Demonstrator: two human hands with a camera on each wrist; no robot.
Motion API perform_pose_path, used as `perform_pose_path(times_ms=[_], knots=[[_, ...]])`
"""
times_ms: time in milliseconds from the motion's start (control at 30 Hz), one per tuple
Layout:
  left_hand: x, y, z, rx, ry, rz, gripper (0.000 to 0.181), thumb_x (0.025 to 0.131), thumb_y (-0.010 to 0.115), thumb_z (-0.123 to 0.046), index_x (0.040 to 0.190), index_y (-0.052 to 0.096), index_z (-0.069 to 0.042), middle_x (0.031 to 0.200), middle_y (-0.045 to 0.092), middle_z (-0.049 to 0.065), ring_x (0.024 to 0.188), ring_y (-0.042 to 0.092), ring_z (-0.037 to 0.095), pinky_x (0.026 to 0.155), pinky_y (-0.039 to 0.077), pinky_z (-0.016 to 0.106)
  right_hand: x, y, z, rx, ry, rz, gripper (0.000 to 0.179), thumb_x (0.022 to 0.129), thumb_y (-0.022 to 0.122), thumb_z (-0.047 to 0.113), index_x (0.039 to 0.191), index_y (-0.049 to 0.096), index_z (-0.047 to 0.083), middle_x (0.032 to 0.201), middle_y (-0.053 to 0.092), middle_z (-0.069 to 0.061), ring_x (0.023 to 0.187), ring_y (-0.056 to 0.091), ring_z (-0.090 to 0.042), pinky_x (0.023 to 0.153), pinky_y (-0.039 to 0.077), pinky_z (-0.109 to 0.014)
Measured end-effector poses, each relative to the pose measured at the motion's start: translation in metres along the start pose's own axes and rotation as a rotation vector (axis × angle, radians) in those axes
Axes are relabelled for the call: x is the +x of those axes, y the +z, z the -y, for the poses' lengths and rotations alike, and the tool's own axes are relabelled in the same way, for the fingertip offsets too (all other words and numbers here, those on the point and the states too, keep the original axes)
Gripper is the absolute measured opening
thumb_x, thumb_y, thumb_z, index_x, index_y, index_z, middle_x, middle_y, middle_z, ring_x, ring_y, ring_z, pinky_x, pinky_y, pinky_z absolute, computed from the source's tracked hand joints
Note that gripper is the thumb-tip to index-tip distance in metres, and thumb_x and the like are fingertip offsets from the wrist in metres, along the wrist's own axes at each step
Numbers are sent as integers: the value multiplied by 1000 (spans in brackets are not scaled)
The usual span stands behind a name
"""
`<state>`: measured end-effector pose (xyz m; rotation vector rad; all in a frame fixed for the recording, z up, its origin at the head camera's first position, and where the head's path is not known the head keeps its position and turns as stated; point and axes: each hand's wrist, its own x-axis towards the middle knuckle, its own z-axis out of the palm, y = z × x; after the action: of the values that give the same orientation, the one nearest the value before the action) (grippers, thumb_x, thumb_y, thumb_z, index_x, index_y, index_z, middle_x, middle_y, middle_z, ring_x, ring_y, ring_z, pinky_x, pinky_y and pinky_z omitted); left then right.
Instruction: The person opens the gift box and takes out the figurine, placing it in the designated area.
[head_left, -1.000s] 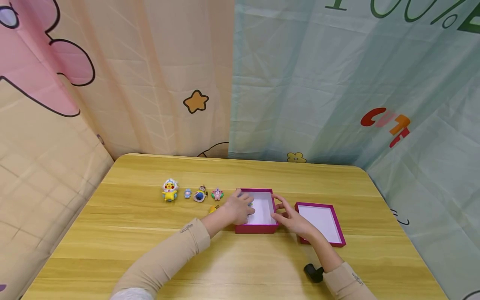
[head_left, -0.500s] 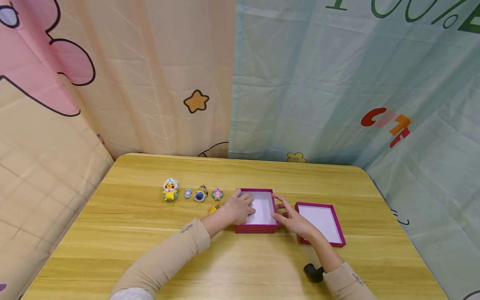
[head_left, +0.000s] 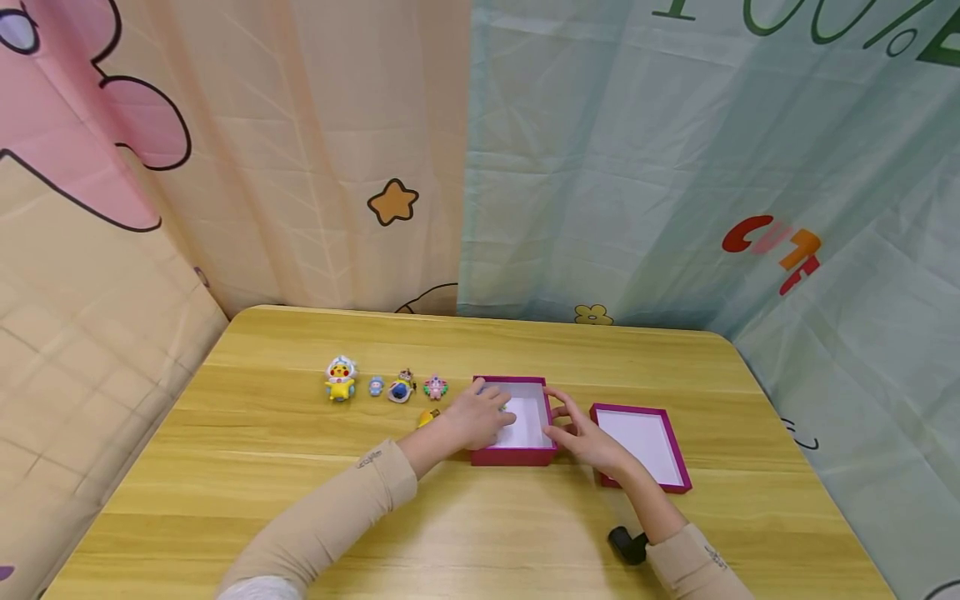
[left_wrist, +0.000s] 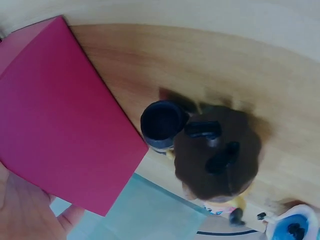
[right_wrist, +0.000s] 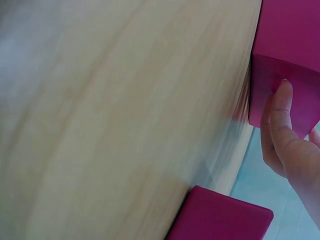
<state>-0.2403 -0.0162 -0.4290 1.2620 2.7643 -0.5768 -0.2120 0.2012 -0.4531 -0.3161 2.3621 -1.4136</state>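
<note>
An uncovered magenta box [head_left: 513, 457] with a white inside stands right of the table's middle. Over its left rim reaches my left hand [head_left: 477, 417], fingers extended down into the box; a tiny bit of greenish colour shows by the fingertips, the thing itself mostly hidden. In the left wrist view that hand is partly behind the box wall [left_wrist: 75, 120]. My right hand [head_left: 588, 439] touches the box's right side with spread, slightly bent fingers; in the right wrist view a fingertip rests against the magenta wall [right_wrist: 267, 80]. Left of the box lies a yellow toy [head_left: 427, 417], partly covered by my left wrist.
The magenta lid [head_left: 641, 446], white side up, lies right of the box under my right forearm. Toy figures stand in a row at left: a yellow one [head_left: 341, 380], a small blue one [head_left: 376, 386], a blue-and-white one [head_left: 401, 387] and a pink one [head_left: 435, 387].
My left fingers have spread slightly and shifted a little to the right inside the box. My right hand, the box, the lid and the toys in the row stay as they were.
</note>
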Motion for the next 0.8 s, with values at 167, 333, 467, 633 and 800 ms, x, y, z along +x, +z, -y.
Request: perform_pose_path(times_ms=[167,333,467,633,800], knots=[[-2,2,2,-37,16,-71,43,88,52,-43,130,49,-31,136,43,-1,125,37,18,105,25,41,0,0,1,-5,2,-5,64,90,55,27,142,18,27,125,40,-16,107,46,-29,89,43,-44],[-3,5,3,-83,17,-116,44,89,52,-43,130,49,-28,135,44,1,124,38,19,105,26,42,-1,0,1,-10,7,-12,64,90,56,27,142,19,27,125,40,-15,105,47,-29,88,44,-43],[-5,6,3,-123,11,-141,45,89,52,-42,131,49,-26,136,43,2,125,37,21,105,25,42,-1,1,1,-8,12,-13,63,90,56,26,142,19,27,125,40,-16,105,47,-29,88,44,-44],[-7,7,3,-140,5,-180,45,89,53,-41,131,49,-23,134,45,3,123,39,21,104,27,42,-8,0,16,6,25,-1,63,91,54,21,143,18,22,127,38,-20,107,46,-31,90,42,-46],[-9,7,4,-155,3,-211,46,88,53,-41,130,50,-22,132,46,3,120,40,20,103,28,40,-16,0,34,9,30,12,63,92,52,16,144,16,15,127,37,-22,108,46,-32,90,41,-46]])
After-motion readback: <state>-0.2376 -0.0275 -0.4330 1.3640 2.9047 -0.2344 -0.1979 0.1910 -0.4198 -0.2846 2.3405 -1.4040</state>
